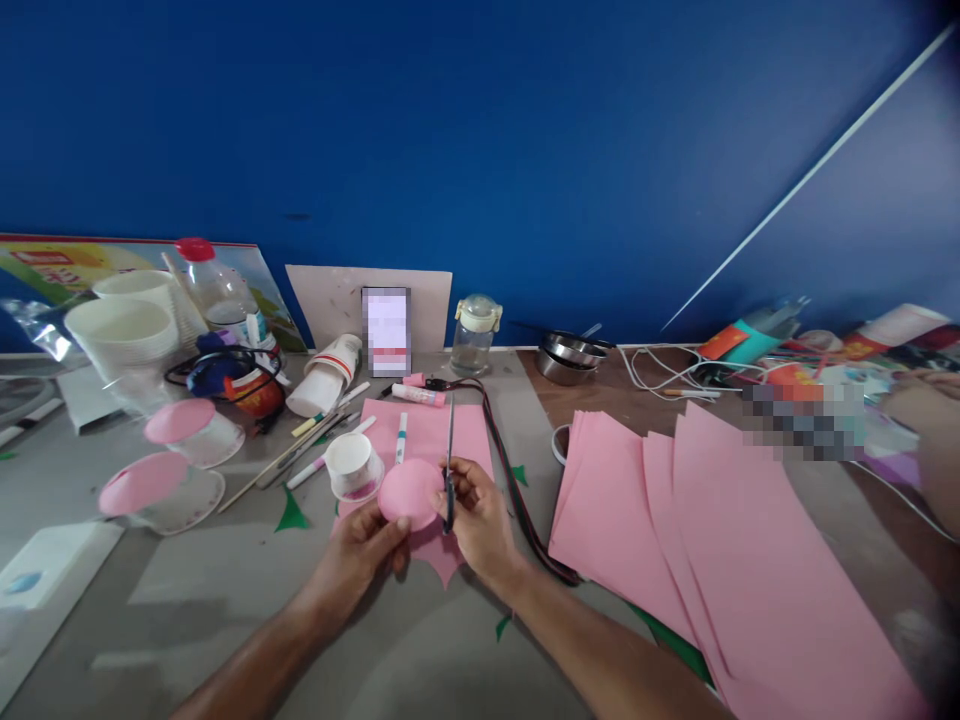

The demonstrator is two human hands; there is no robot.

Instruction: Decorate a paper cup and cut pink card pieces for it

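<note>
A round pink paper disc [409, 492] is pinched by its lower edge in my left hand [369, 540]. My right hand [480, 515] grips a pair of scissors [449, 485], blades pointing up, beside the disc's right edge; its fingers also come close to the disc, and I cannot tell if they touch it. Underneath lies a pink paper sheet [469, 425] with a curved, cut-away lower edge. A white paper cup [352, 463] stands just left of the disc. On the sheet rests a white marker [402, 438].
Two cups topped with pink discs [142, 484] lie at left, before stacked paper cups [124, 325]. A phone [387, 335] leans at the back, near a glass jar [475, 335]. Pink sheets [750, 540] spread right, below metal bowls [570, 358]. Another person's arm [937, 430] shows far right.
</note>
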